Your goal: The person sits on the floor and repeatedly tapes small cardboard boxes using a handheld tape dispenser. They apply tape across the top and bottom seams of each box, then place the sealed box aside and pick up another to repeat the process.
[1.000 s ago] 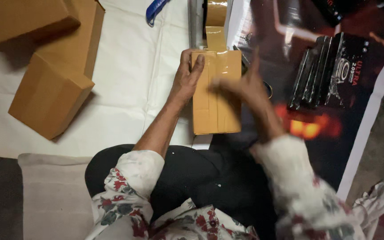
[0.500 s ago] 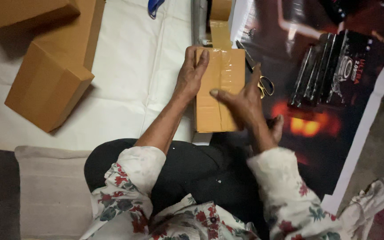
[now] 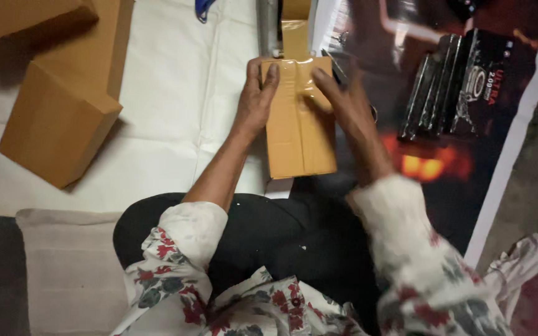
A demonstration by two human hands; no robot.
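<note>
A small brown cardboard box (image 3: 297,134) lies in front of my knees, with glossy brown packing tape (image 3: 296,46) running from its far end up out of the frame. My left hand (image 3: 254,99) presses on the box's left far corner, fingers curled over the top edge. My right hand (image 3: 344,102) lies flat with fingers spread on the taped right part of the box; it is blurred by motion.
Larger brown cardboard boxes (image 3: 54,121) sit at the left on a white sheet (image 3: 169,106). A stack of dark flat packages (image 3: 462,87) rests on a dark printed banner (image 3: 443,162) at the right. A blue object (image 3: 203,9) and a grey bar (image 3: 268,28) lie at the top.
My right hand has slid from the box's near right side up to its far taped end. My left hand has stayed on the left far corner.
</note>
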